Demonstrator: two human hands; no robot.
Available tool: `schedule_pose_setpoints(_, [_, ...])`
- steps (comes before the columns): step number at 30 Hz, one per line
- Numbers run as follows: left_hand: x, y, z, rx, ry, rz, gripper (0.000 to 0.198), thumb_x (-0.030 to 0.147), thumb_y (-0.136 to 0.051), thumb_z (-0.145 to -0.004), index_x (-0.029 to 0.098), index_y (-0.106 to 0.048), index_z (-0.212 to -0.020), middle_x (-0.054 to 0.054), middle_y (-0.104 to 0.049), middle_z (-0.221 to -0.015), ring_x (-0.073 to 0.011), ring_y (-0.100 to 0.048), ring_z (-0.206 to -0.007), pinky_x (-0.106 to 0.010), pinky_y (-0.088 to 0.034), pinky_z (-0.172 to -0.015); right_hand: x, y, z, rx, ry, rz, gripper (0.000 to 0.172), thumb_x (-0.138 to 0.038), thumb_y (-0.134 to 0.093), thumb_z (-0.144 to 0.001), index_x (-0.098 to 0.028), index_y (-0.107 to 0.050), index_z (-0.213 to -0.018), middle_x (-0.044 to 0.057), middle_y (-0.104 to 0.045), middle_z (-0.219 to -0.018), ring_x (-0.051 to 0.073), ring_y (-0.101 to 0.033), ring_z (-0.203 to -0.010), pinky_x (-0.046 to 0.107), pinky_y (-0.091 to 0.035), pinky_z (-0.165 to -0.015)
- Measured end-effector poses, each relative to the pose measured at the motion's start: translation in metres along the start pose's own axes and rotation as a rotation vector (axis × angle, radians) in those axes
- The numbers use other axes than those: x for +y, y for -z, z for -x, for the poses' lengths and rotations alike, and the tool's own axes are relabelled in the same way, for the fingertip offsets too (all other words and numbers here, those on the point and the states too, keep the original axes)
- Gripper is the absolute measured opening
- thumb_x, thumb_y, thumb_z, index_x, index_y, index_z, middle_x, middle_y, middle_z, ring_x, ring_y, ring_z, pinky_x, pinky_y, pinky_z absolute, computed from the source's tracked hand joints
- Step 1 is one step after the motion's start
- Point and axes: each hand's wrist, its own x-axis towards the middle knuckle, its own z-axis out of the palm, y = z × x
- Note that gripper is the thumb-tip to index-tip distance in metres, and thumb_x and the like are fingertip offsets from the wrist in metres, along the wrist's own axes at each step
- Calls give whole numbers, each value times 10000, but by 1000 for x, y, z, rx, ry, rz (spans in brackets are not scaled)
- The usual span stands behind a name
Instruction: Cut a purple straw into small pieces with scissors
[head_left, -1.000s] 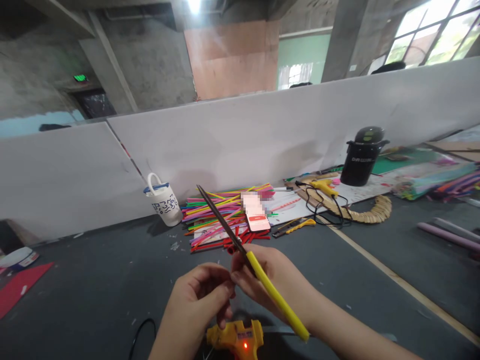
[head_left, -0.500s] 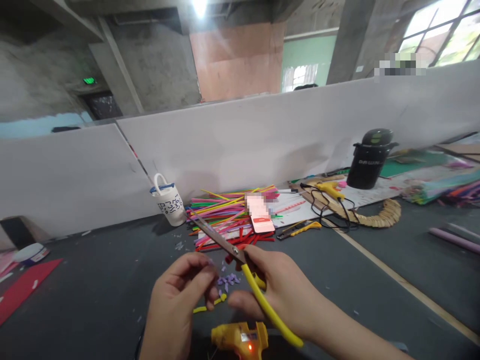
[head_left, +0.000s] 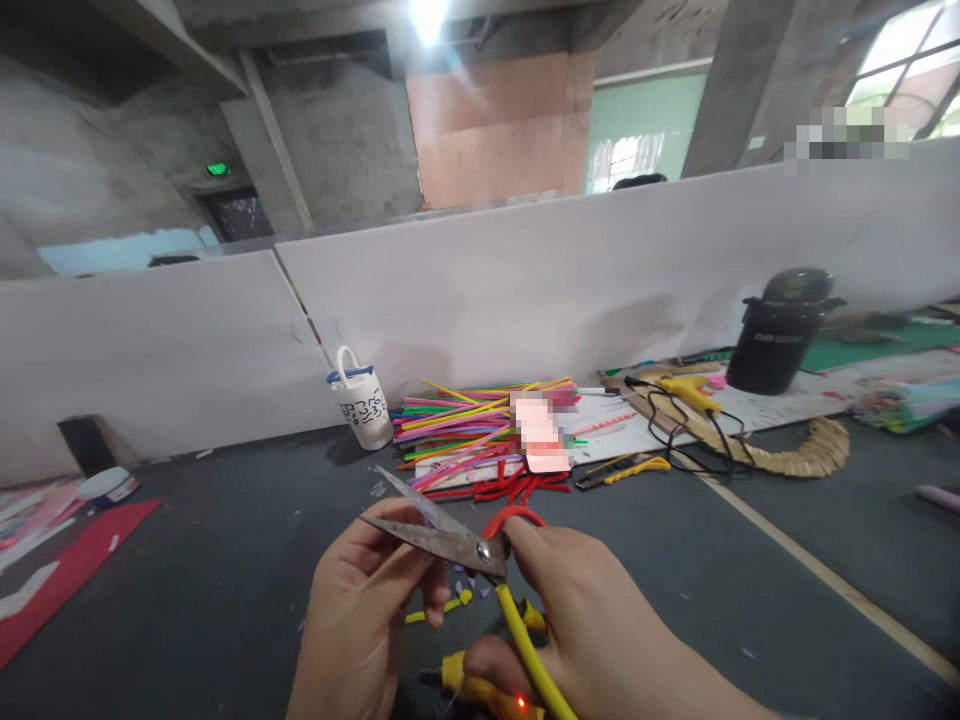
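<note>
My right hand (head_left: 592, 600) grips scissors (head_left: 450, 540) with yellow and red covered handles. The blades are parted and reach over the fingertips of my left hand (head_left: 367, 590). That hand is closed in a pinch on what looks like a small purple piece, mostly hidden behind the blades. Small purple scraps (head_left: 465, 583) and a yellow strip (head_left: 439, 608) lie on the table beneath. Close below my right hand is a yellow glue gun (head_left: 480, 685) with a lit red light, partly covered by the thumb.
Behind my hands lie colourful craft stems (head_left: 457, 430), a phone (head_left: 544, 450) and a utility knife (head_left: 622, 470). A white cup (head_left: 364, 410) stands left of them. Rightward are another yellow glue gun (head_left: 690, 393) with a black cord and a black canister (head_left: 780, 340). Red paper (head_left: 82, 570) lies left.
The scissors' blades have opened and moved onto my left fingertips. My right hand has come nearer, its thumb now over the glue gun. The whole view has shifted slightly left.
</note>
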Motion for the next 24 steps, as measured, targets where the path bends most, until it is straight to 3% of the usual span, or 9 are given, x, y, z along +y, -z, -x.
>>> schedule_pose_setpoints(13, [0, 10, -2, -70, -64, -137, 95, 201, -726, -665, 173, -651, -716, 43, -614, -518, -65, -531, -414, -130, -416, -376, 2, 0, 1, 13, -24, 13, 452, -593, -666, -618, -203, -503, -777, 19, -603, -713, 202, -528, -621, 266, -304, -544])
schedule_pose_setpoints(24, [-1, 7, -2, -31, -39, -35, 172, 184, -782, -578, 189, -677, -715, 43, -640, -525, -70, -537, -382, -130, -412, -338, 6, -8, 0, 62, -14, 30, 477, -635, -646, -607, -212, -471, -740, 12, -607, -654, 194, -521, -557, 252, -276, -501])
